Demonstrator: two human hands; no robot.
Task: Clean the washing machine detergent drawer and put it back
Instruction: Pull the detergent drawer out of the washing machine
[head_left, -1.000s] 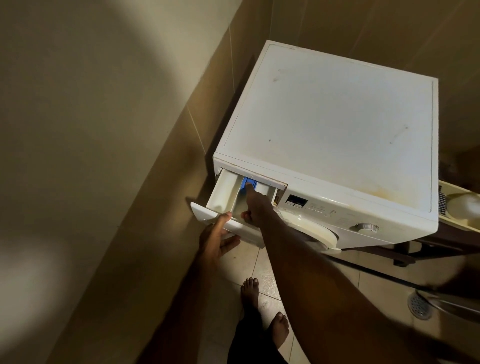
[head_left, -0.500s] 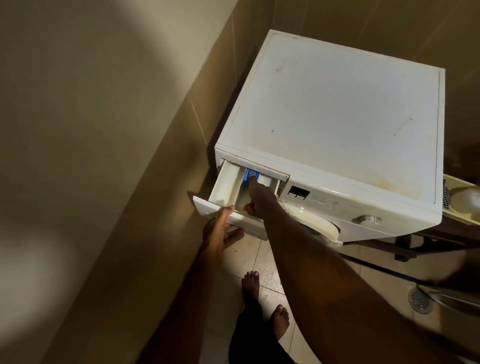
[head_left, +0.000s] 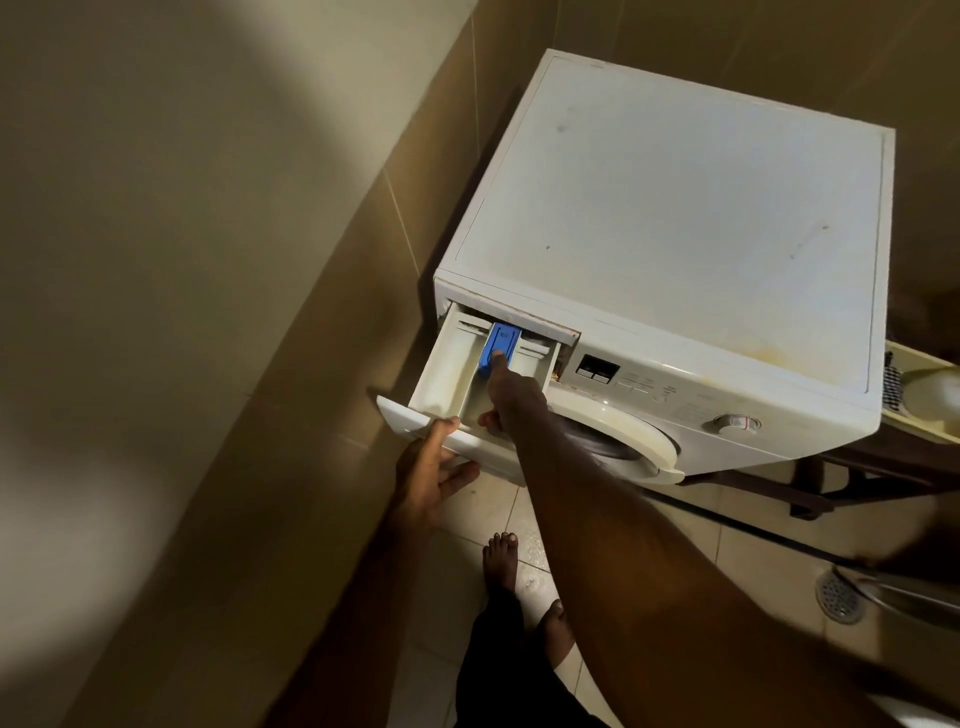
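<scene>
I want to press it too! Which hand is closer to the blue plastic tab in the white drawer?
Right hand: one finger touches the blue plastic tab. Left hand holds the white drawer's front.

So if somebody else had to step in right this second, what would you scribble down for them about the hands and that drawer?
Left hand: grips the front panel of the white plastic detergent drawer from below, thumb on its top edge.
Right hand: index finger straight, pressing the blue plastic release tab in the drawer's middle compartment.
Drawer: pulled well out of the white front-loading washing machine but its rear is in the slot.
Done: drawer opened, tab reached.
Left: probably hold the tab down, pull the drawer free, clean it, slide it back.
</scene>
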